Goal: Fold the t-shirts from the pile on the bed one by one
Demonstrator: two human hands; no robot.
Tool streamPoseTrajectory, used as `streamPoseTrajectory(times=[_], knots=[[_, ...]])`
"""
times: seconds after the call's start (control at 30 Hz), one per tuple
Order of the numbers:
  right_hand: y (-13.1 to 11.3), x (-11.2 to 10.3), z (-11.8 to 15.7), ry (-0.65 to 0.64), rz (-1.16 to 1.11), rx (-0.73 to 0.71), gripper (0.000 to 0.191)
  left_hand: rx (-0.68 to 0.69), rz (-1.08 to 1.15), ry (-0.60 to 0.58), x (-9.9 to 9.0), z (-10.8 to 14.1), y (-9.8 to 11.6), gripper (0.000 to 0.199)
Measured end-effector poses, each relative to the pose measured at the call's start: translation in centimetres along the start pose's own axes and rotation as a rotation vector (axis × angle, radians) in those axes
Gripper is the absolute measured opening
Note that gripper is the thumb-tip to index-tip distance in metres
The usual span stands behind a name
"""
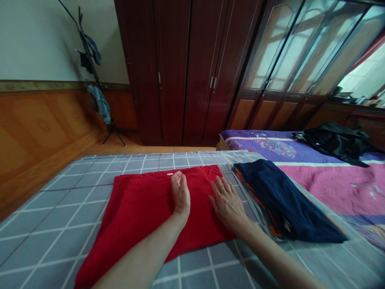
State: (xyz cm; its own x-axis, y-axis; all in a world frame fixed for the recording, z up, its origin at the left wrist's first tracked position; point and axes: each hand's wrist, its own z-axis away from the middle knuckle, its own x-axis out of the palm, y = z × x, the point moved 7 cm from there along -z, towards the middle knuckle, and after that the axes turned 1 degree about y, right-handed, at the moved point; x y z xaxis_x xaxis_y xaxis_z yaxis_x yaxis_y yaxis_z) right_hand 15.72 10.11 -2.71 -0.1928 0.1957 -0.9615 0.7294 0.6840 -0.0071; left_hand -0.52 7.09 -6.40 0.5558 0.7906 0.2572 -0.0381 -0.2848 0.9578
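Note:
A red garment, with a small white label at its far edge, lies partly folded on a grey checked bedsheet. My left hand rests on its edge at the middle of the red cloth, fingers slightly curled and holding nothing. Toward the garment's right side, my right hand lies flat, palm down with its fingers apart. Just right of that hand is a stack of folded clothes, with a dark blue garment on top and orange and grey layers under it.
Beyond the sheet stand a dark red wardrobe and a coat rack with clothes hanging on it. At the right, a bed with a purple and pink cover carries a black garment.

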Motion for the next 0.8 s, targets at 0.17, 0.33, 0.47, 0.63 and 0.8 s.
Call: streamPoseTrajectory(times=[0.17,0.33,0.47,0.63,0.8], knots=[[-5.8,1.4,-1.7,-0.097,-0.218,-0.34,0.047,0.038,-0.001,0.056,-1.1,-1.2,0.4,0.025],[-4.0,3.3,-4.6,-0.076,-0.198,-0.165,0.05,0.047,-0.03,0.033,-1.0,-1.8,0.2,0.025],[-3.8,3.2,-4.7,-0.058,-0.177,-0.208,0.051,0.108,-0.06,-0.064,0.0,-0.8,1.0,0.031],[-4.1,3.6,-4.5,-0.115,-0.151,-0.247,0.054,0.165,-0.365,-0.26,1.9,0.4,0.7,0.042],[-3.9,3.7,-4.9,-0.108,-0.181,-0.233,0.05,0.282,-0.685,-0.514,1.6,-1.5,-0.3,0.057]])
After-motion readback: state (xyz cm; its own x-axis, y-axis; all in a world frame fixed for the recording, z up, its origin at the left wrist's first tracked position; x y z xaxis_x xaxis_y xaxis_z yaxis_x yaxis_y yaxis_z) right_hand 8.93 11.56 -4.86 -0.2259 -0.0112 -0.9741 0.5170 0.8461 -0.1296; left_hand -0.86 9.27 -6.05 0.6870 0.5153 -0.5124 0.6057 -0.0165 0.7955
